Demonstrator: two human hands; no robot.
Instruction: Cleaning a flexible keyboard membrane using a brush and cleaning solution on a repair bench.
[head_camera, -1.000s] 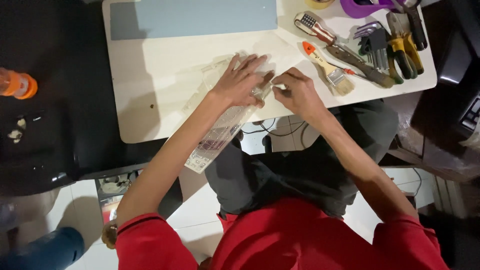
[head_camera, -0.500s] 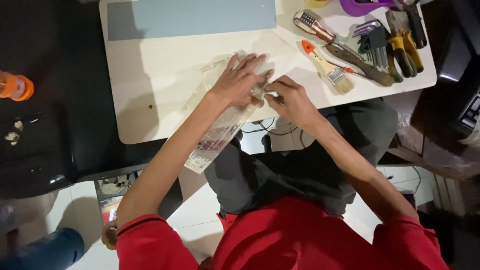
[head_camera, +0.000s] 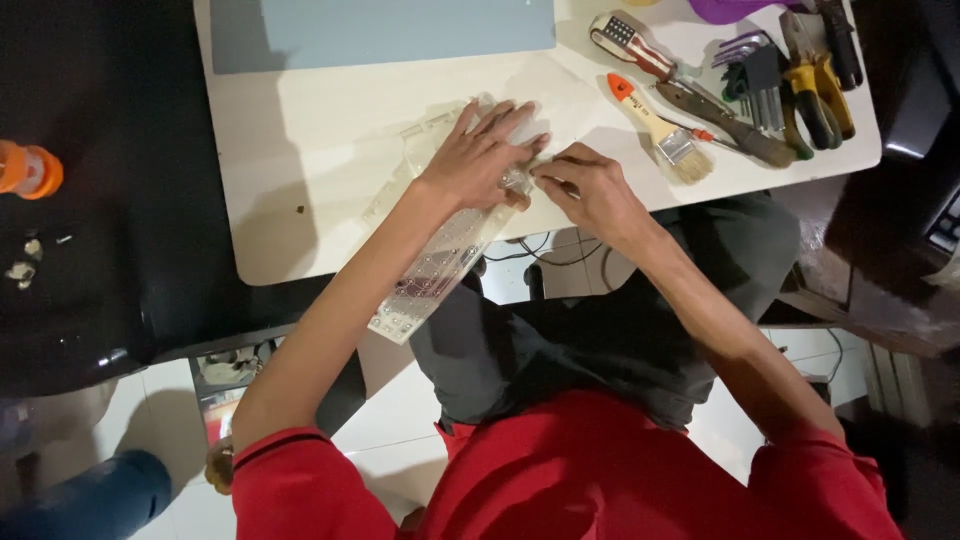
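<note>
A long clear plastic keyboard-like panel (head_camera: 432, 270) lies slanted across the white table (head_camera: 300, 190), its lower end hanging over the front edge. My left hand (head_camera: 485, 150) lies flat on the panel's upper part, fingers spread, pressing it down. My right hand (head_camera: 585, 185) sits just to the right, fingertips pinched together at the panel's edge beside the left hand's fingers. Whatever small item the right fingers hold is too small to make out.
A paintbrush with an orange-tipped handle (head_camera: 660, 128), a folding knife (head_camera: 632, 45), hex keys (head_camera: 752, 70), pliers (head_camera: 818, 85) and a purple item (head_camera: 735, 8) lie at the table's right end. A grey-blue mat (head_camera: 380, 30) lies at the back. An orange object (head_camera: 30, 170) stands on the dark surface at left.
My right hand has shifted slightly left, closer to the left hand's fingers at the panel's edge. The left hand stays pressed on the panel.
</note>
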